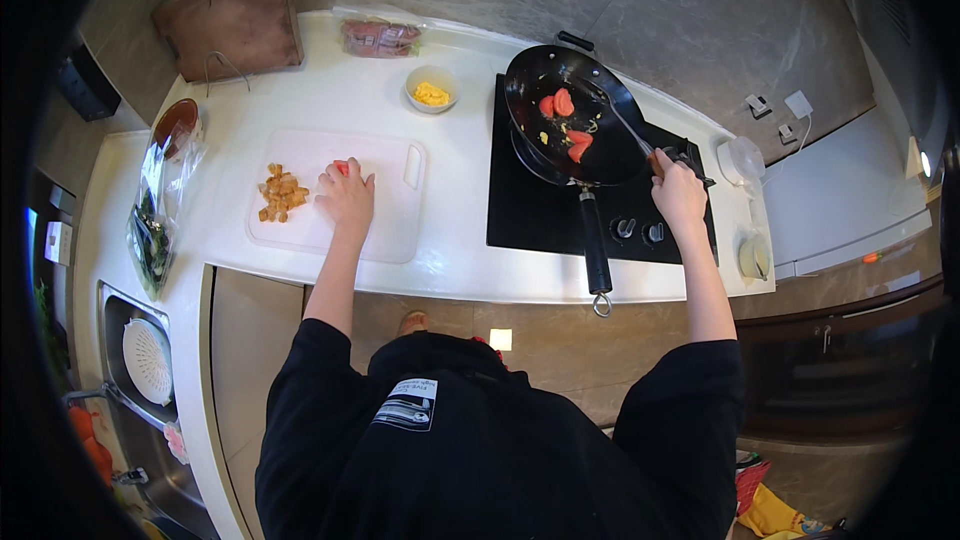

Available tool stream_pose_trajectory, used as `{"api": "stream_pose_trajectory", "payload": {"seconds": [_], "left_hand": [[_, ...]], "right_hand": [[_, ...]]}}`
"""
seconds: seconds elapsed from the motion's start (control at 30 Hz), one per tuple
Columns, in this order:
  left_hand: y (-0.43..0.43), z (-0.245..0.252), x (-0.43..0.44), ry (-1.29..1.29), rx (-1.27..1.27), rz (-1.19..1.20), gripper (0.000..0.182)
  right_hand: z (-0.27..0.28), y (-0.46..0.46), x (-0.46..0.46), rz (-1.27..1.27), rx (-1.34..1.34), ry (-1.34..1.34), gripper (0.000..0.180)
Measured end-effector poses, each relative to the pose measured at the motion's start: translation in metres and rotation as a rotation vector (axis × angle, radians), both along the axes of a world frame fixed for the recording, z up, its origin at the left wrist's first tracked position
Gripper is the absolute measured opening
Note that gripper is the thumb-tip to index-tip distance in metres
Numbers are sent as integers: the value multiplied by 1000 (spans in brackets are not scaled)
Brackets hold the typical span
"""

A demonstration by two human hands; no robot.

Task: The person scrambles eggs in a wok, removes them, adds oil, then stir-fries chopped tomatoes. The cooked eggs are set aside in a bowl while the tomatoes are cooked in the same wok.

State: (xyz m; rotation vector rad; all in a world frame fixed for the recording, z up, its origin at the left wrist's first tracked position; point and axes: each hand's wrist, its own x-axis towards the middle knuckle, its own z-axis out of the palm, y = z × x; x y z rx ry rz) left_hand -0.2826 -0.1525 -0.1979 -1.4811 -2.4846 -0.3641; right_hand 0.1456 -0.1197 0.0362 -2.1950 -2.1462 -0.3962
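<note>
Over a white cutting board [345,240], my left hand [349,193] has its fingers closed around a piece of tomato [342,167], mostly covered by the fingers. Brown, browned-looking chunks of food [282,193] lie in a heap on the board, left of that hand. My right hand [679,191] grips the handle of a metal spatula [627,122], whose head reaches into a black wok [540,142]. Several tomato wedges [562,102] and small yellow bits of egg lie in the wok, which sits tilted on the cooktop [517,221].
The wok's handle [595,247] juts past the counter's front edge. Behind the board stand a bowl of scrambled egg [431,94] and a bagged package [381,37]. At left are a plastic bag of greens [154,240], a brown bowl [177,124] and a sink holding a white colander [147,361].
</note>
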Motion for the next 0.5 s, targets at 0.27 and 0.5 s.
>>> {"api": "stream_pose_trajectory", "payload": {"seconds": [0.27,0.5], "left_hand": [[12,-19,-10,70,156,10,15],[5,-16,-16,15,115,-23,22]], "right_hand": [[23,-14,18,-148,-444,852,45],[11,-25,47,-43,-272,526,44]]}}
